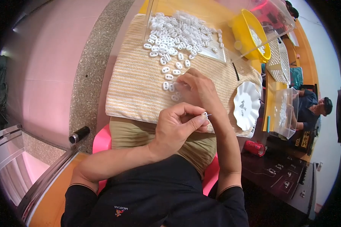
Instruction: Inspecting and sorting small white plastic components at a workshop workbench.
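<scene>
My left hand (178,123) pinches a thin metal needle (207,114) between thumb and forefinger, with a small white bead at its tip. My right hand (199,89) rests palm down on a striped beige towel (134,83), its fingertips on the loose white oval beads (166,77) lying there. A large heap of the same white beads (178,32) spreads over the far end of the towel and onto a clear plastic sheet.
A white scalloped dish (246,105) sits at the towel's right edge. A yellow bowl (248,34), a white perforated basket (278,60) and clear plastic boxes (286,111) stand at the back right. Another person sits at far right. A red can (254,147) lies below.
</scene>
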Demonstrator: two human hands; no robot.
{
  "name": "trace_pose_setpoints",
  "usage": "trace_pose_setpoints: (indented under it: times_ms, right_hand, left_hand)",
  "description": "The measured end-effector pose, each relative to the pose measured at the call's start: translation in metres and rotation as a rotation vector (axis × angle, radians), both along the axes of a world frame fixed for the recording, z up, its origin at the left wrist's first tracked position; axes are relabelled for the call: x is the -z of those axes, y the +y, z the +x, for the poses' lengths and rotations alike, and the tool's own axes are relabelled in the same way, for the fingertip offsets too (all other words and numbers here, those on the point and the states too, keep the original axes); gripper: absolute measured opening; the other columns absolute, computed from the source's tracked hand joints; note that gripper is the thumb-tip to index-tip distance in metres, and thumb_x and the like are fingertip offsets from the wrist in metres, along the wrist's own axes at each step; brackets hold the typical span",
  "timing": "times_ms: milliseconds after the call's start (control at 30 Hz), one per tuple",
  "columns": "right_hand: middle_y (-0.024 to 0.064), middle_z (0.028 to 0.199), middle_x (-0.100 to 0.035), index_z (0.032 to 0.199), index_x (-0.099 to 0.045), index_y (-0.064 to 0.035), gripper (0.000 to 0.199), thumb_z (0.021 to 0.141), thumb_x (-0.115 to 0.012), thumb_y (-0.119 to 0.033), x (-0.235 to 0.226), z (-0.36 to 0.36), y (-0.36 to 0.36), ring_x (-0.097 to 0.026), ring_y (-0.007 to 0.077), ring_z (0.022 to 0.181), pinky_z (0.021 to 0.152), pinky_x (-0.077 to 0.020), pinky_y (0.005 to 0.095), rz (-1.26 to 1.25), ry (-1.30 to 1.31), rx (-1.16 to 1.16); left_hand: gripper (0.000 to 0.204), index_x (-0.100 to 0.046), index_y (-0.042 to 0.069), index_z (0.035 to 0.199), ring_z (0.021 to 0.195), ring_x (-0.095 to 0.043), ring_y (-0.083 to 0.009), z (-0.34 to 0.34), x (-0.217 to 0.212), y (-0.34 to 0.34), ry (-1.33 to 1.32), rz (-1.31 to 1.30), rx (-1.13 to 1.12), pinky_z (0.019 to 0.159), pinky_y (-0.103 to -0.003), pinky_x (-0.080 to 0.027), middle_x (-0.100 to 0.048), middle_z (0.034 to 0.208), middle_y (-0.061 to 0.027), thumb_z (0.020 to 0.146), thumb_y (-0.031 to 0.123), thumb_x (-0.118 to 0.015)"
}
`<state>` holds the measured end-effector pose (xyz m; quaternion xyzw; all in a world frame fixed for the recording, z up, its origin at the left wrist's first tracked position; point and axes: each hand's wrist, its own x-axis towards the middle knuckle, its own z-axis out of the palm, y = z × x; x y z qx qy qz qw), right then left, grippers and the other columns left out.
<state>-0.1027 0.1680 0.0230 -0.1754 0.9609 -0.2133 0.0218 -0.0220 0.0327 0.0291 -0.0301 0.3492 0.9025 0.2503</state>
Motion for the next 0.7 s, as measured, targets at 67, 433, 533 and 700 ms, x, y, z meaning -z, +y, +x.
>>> trace_pose_setpoints:
  times_ms: [67, 433, 533, 700]
  right_hand:
    - [0.0104, 0.081, -0.062, 0.091, -0.066, -0.0035, 0.015, 0.077, -0.069, -0.009, 0.004, 0.003, 0.003, -0.062, 0.0256, 0.072, 0.065, -0.0488, 0.0321, -0.072, 0.01, 0.015]
    - [-0.0001, 0.087, -0.06, 0.11, -0.062, 0.0019, 0.022, 0.088, -0.061, -0.002, 0.001, 0.038, 0.049, -0.055, 0.0059, 0.077, 0.07, -0.0455, 0.0199, -0.771, -0.349, 0.268]
    - [0.0017, 0.089, -0.061, 0.112, -0.059, 0.0028, 0.024, 0.09, -0.061, -0.004, 0.003, 0.047, 0.059, -0.058, 0.0078, 0.079, 0.071, -0.0479, 0.0215, -0.88, -0.414, 0.257]
    - [0.005, 0.091, -0.063, 0.113, -0.057, 0.0042, 0.026, 0.089, -0.062, -0.004, 0.002, 0.059, 0.061, -0.061, 0.0107, 0.081, 0.072, -0.0517, 0.024, -1.026, -0.501, 0.262]
  left_hand:
    - [0.014, -0.06, -0.002, 0.103, 0.081, -0.066, -0.0147, -0.001, 0.001, 0.0, -0.016, 0.005, 0.004, 0.076, -0.029, -0.057, -0.066, 0.089, -0.0095, 0.089, 0.002, -0.061]
    - [0.013, -0.06, -0.001, 0.101, 0.08, -0.065, -0.015, -0.012, 0.01, -0.001, -0.129, -0.029, -0.023, 0.075, -0.028, -0.057, -0.066, 0.091, -0.0095, 0.089, 0.003, -0.061]
    - [0.011, -0.06, 0.0, 0.1, 0.083, -0.065, -0.0141, -0.016, 0.014, -0.001, -0.145, -0.026, -0.028, 0.076, -0.027, -0.057, -0.065, 0.093, -0.008, 0.089, 0.001, -0.061]
    - [0.012, -0.06, 0.0, 0.1, 0.083, -0.065, -0.014, -0.016, 0.018, 0.002, -0.183, -0.033, -0.024, 0.076, -0.027, -0.057, -0.065, 0.093, -0.0086, 0.088, 0.002, -0.061]
